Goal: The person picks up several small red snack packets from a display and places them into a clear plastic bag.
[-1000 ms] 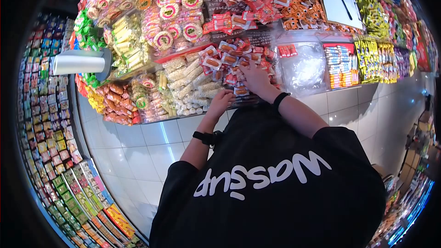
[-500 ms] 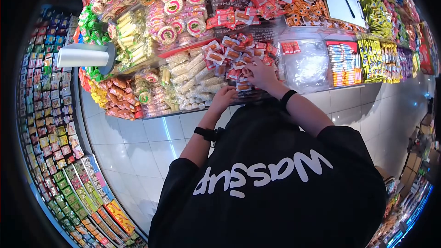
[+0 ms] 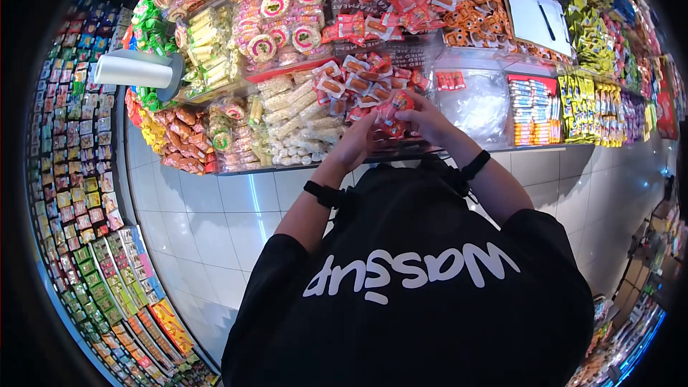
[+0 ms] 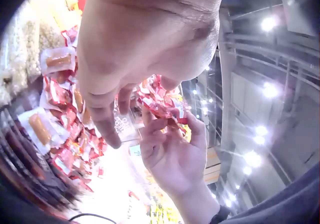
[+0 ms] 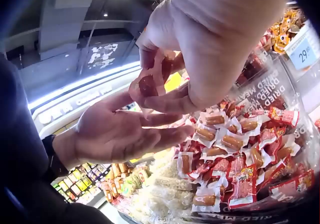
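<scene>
Small red-and-clear packets, each with a brown sausage snack, lie heaped in the bin (image 3: 358, 75); the right wrist view shows the pile (image 5: 232, 143) close up. Above the bin's front edge my right hand (image 3: 435, 125) pinches a few sausage packets (image 3: 394, 109) between thumb and fingers. These packets (image 4: 162, 104) are raised off the pile in the left wrist view. My left hand (image 3: 353, 145) is just left of them, its straight fingers pointing toward the right hand. In the right wrist view the left hand's palm (image 5: 112, 131) is open beneath the pinched packet (image 5: 149, 84).
White rod-shaped snacks (image 3: 297, 118) fill the neighbouring bin on the left. A clear plastic compartment (image 3: 473, 111) adjoins on the right, then bins of wrapped sticks (image 3: 534, 107). A bag roll (image 3: 136, 72) sticks out at the left. A white board with a pen (image 3: 534, 18) lies behind.
The right hand has lifted red packets from the heap and drawn them toward the front edge. The left hand has moved right and up beside them.
</scene>
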{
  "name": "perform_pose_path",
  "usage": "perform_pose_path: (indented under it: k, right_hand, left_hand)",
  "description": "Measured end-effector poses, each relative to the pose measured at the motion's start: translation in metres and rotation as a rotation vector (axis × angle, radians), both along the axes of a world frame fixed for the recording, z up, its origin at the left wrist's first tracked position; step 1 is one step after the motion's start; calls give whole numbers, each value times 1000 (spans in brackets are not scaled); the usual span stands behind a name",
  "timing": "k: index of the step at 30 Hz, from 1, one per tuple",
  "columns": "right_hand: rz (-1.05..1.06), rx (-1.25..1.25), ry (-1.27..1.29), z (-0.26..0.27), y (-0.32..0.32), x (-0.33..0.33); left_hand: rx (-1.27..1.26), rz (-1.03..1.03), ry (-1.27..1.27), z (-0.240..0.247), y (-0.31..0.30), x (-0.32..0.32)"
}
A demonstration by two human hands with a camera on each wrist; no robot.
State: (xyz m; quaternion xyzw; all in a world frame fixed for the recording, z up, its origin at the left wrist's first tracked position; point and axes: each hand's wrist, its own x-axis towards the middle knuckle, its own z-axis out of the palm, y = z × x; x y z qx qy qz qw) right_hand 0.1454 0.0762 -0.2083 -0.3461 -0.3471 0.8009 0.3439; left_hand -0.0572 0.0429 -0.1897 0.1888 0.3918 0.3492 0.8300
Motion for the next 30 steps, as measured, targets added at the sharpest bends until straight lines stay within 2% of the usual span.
perform_pose_path:
  k: [4, 7, 10, 13, 16, 19, 26, 29, 30]
  right_hand:
    - [33, 259, -126, 17, -5, 23]
    - [57, 290, -190, 18, -10, 51]
    - [145, 247, -204, 21, -12, 86]
    - [202, 333, -331, 24, -15, 124]
    - [321, 246, -237, 14, -17, 161]
    - [422, 196, -251, 7, -21, 183]
    - [547, 105, -215, -12, -34, 175]
    - [655, 382, -299, -25, -21, 166]
    - [598, 402, -320, -33, -11, 161]
  left_hand:
    - [48, -23, 51, 10, 4, 24]
    - [84, -50, 50, 3, 7, 46]
    - [92, -44, 32, 9, 4, 77]
    - [121, -133, 45, 9, -2, 107]
    - [128, -198, 49, 14, -14, 137]
    - [75, -242, 81, 8, -23, 162]
    - [-54, -147, 110, 0, -48, 174]
    - [-75, -114, 172, -3, -55, 161]
    - [-96, -83, 188, -9, -58, 153]
